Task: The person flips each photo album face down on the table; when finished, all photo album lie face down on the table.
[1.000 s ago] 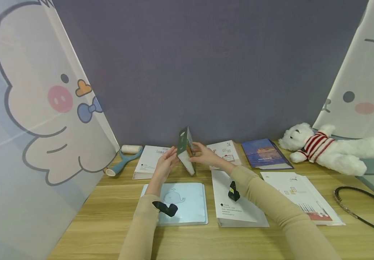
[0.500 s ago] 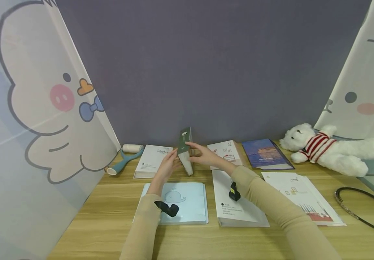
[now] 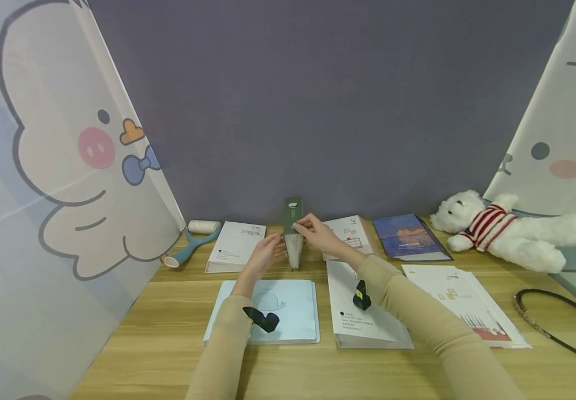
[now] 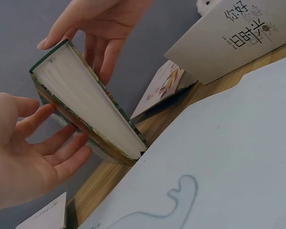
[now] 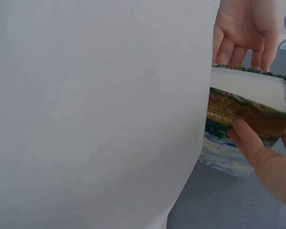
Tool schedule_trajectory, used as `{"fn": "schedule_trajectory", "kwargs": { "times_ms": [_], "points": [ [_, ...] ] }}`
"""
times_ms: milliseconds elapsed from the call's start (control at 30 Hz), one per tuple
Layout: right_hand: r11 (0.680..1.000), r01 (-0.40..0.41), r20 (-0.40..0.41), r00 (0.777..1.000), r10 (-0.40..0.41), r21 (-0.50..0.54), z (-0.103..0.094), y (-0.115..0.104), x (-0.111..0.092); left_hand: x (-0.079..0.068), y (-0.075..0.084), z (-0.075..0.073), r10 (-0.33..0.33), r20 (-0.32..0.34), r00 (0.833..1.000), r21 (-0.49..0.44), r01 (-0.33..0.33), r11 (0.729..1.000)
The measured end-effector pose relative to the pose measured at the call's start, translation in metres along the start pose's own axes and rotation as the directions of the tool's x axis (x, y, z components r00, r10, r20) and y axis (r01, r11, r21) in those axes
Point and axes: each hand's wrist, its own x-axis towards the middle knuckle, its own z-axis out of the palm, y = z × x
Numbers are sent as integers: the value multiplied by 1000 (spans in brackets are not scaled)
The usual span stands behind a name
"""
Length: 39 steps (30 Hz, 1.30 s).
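Note:
A thick photo album (image 3: 293,214) stands upright near the back wall, its green spine on top and its page edges toward me. My right hand (image 3: 320,236) holds it by the upper right edge; the right wrist view shows the thumb lying on the painted cover (image 5: 257,112). My left hand (image 3: 266,253) is at the album's left side. In the left wrist view its fingers (image 4: 62,148) are loosely bent, with fingertips right at the cover. Below the hands lies a pale blue album (image 3: 288,316) with a whale drawing.
White albums lie at back left (image 3: 235,244), at back centre (image 3: 348,233) and in front of my right arm (image 3: 368,328). Farther right are a blue album (image 3: 408,233), white booklets (image 3: 468,300), a plush bear (image 3: 498,228) and a headband (image 3: 558,300). A blue-handled roller (image 3: 193,244) lies far left.
The photo album has turned so its spine now faces up more squarely, and shifted slightly right. My right fingers moved onto its upper right edge; my left hand loosened and lowered slightly.

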Motion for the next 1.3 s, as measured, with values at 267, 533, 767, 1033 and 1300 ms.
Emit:
{"fn": "schedule_trajectory", "kwargs": {
  "times_ms": [267,533,767,1033,1300],
  "points": [
    [999,-38,-87,996,37,-12,-6,4,-3,2,-5,-2,-7,92,996,121,-4,993],
    [988,-94,-74,994,85,-123,-9,7,-2,1,-9,-8,-44,101,994,208,22,978],
    [971,-184,13,982,188,-153,-10,12,-2,-1,-12,-16,-88,69,994,257,67,964],
    [967,-196,47,977,206,-164,-12,21,2,-5,-14,-21,-133,77,988,277,107,955],
    [951,-165,58,981,187,-262,-14,19,-3,-8,-10,-22,-144,63,988,331,115,937]
  ]
}}
